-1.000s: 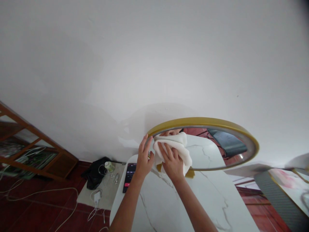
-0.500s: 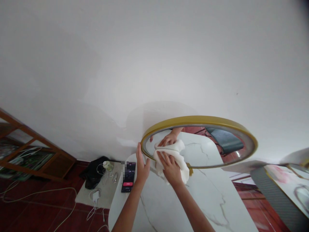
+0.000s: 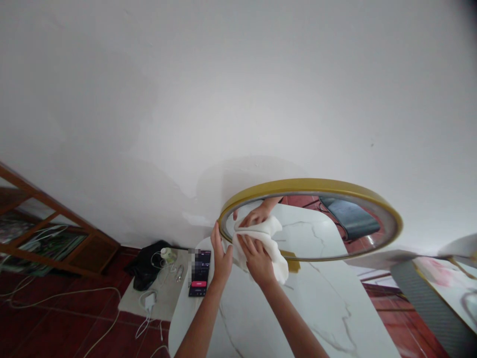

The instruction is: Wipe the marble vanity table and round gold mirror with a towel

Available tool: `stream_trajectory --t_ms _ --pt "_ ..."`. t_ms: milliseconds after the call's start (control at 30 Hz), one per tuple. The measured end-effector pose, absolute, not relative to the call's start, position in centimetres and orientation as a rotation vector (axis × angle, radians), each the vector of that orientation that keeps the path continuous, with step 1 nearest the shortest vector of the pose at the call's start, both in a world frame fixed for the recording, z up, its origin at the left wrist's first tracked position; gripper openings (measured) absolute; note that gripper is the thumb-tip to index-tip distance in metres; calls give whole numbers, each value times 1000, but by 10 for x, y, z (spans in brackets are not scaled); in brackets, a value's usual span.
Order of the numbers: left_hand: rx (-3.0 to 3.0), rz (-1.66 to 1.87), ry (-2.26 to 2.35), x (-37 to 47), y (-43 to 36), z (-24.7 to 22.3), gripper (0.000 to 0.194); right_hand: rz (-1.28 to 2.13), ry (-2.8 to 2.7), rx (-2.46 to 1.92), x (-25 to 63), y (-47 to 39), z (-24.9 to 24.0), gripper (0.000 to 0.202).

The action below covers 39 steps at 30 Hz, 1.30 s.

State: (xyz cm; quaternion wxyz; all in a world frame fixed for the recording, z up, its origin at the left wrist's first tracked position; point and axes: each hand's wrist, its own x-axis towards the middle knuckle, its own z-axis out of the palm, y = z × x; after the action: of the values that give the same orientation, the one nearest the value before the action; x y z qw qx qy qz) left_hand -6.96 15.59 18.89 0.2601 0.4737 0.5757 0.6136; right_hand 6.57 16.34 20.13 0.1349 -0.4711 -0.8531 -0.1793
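Note:
A gold-framed mirror [image 3: 313, 186] stands tilted on a white marbled table [image 3: 290, 318], close to the wall. My left hand [image 3: 222, 256] grips its left rim, fingers along the outer edge and thumb on the near side. Under my right hand [image 3: 258, 258] a white cloth [image 3: 278, 258] is pressed flat against the lower left of the glass, its loose end draping down to the right. The glass reflects the cloth, my hand and a dark chair. Part of the gold stand [image 3: 293, 263] shows below the rim.
A phone [image 3: 199, 273] with a lit screen lies at the table's left edge. Left of it, a low pale surface [image 3: 164, 303] carries a black bag [image 3: 143, 263], a small bottle [image 3: 168, 254] and a white charger [image 3: 150, 301]. A wooden shelf [image 3: 48, 228] leans in at far left.
My right hand and the cloth have slid slightly left over the glass, uncovering more of the gold stand. My left hand keeps its place on the rim.

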Motion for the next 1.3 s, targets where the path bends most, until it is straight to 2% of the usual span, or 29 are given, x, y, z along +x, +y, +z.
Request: stream_trajectory --t_ms 767,1300 --pt "1440 1581 1580 -76 156 182 86 -431 -2458 -1278 45 169 217 68" --pt "1470 1552 1569 -79 156 182 86 -460 -2460 -1325 40 169 227 69"
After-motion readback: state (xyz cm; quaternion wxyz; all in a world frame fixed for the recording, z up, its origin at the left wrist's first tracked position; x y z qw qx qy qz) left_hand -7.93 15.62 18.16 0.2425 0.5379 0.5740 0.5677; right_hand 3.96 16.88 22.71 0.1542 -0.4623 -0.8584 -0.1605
